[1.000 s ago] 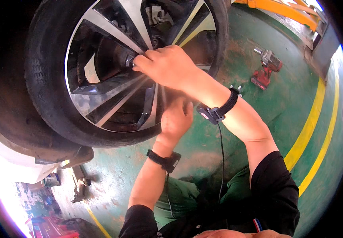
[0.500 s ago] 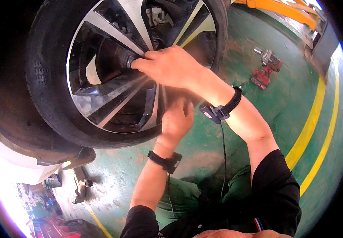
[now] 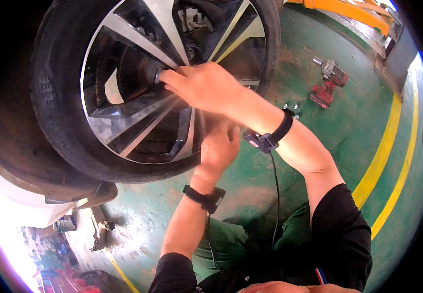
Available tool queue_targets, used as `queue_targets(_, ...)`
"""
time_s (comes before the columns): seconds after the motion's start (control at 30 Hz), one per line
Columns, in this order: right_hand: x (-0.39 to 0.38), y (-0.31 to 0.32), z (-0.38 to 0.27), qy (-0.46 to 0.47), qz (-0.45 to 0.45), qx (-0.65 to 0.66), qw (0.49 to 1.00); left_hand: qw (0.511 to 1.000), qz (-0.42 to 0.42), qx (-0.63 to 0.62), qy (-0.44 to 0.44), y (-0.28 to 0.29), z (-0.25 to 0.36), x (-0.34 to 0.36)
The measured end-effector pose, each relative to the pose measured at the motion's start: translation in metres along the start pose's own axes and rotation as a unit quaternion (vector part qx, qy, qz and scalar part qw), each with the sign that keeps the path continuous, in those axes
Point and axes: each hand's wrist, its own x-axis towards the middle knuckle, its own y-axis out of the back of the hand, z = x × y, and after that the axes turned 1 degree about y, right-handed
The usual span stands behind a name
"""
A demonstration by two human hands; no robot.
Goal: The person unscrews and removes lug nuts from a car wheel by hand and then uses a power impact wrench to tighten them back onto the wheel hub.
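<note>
My right hand (image 3: 204, 85) is at the middle of a black and silver alloy wheel (image 3: 123, 39) with a black tyre (image 3: 55, 88), its fingertips closed round a small metal fitting (image 3: 157, 75) at a recess among the spokes, largely covered by them. Below it, near the wheel's lower right rim, my left hand (image 3: 218, 149) has curled fingers partly hidden behind the right one; what they hold, if anything, is out of sight. Black bands with devices and cables are on both wrists.
A red and silver impact wrench (image 3: 327, 84) lies on the green floor, near several small metal pieces (image 3: 294, 107). An orange lift arm (image 3: 343, 12) and grey post (image 3: 392, 58) stand at upper right. A pale car body panel (image 3: 11, 190) and a jointed metal object (image 3: 101, 229) are at left.
My right hand has dropped slightly and shifted a little over the spokes, its fingertips still at the same fitting. My left hand has barely moved. The wheel stays in place.
</note>
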Motion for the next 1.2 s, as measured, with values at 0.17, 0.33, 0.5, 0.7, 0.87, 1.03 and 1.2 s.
queue_targets(0.17, 0.001, 0.002, -0.003, -0.013, 0.017, 0.002, 1.000, 1.000, 0.017, 0.008, -0.025, -0.002, -0.006, 0.001)
queue_targets(0.33, 0.003, 0.006, -0.003, 0.000, -0.002, -0.003, 1.000, 0.999, 0.021, 0.012, -0.024, -0.005, -0.008, 0.000)
queue_targets(0.5, -0.004, 0.003, 0.001, 0.001, 0.001, -0.022, 1.000, 1.000, 0.010, 0.003, -0.004, -0.001, -0.005, -0.001)
queue_targets(0.7, -0.002, 0.004, 0.001, 0.028, 0.052, -0.032, 0.998, 0.999, 0.044, 0.014, -0.028, 0.001, -0.006, 0.000)
queue_targets(0.87, -0.001, 0.000, -0.006, -0.003, 0.049, -0.065, 0.997, 0.998, 0.059, -0.004, -0.026, -0.010, -0.015, -0.001)
queue_targets(1.03, 0.005, 0.009, -0.009, 0.006, 0.043, -0.005, 0.999, 0.998, 0.063, 0.003, -0.015, -0.010, -0.014, -0.002)
queue_targets(1.2, 0.002, 0.001, -0.005, 0.003, 0.070, -0.056, 0.996, 0.999, 0.042, 0.009, 0.002, -0.008, -0.011, -0.004)
